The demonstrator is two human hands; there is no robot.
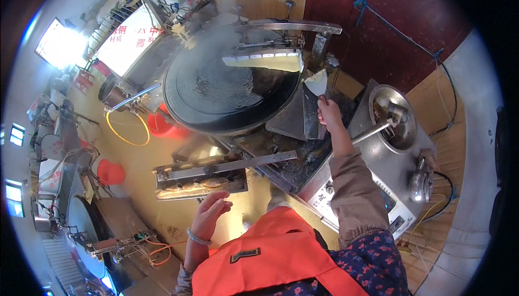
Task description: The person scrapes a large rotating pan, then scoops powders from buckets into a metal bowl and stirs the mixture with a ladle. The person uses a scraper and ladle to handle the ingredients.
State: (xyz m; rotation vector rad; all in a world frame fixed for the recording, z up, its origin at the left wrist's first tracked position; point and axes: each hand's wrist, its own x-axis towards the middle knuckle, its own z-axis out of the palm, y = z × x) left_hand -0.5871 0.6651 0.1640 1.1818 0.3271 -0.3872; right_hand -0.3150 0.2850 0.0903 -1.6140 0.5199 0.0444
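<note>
My right hand (pixel 330 115) grips the handle of a scraper (pixel 317 82) whose wide pale blade carries some cream-coloured batter. The blade is beside the right rim of a large round dark griddle (pixel 211 93), whose surface is wet and steaming. Across the griddle's far side lies a batter spreader (pixel 265 61) with a pale yellow band along it, under a metal arm (pixel 289 26). My left hand (pixel 212 212), with a bracelet at the wrist, is empty, fingers loosely bent and apart. It hovers next to a rectangular tray (pixel 200 189) with brownish-yellow stuff inside.
To the right, a steel machine (pixel 373 155) has a round bowl (pixel 403 118) set in its top and a kettle-like vessel (pixel 420 182) beside it. Red buckets (pixel 111 172) stand at left, near a second griddle (pixel 84 231). A yellow hose (pixel 130 143) loops over the floor.
</note>
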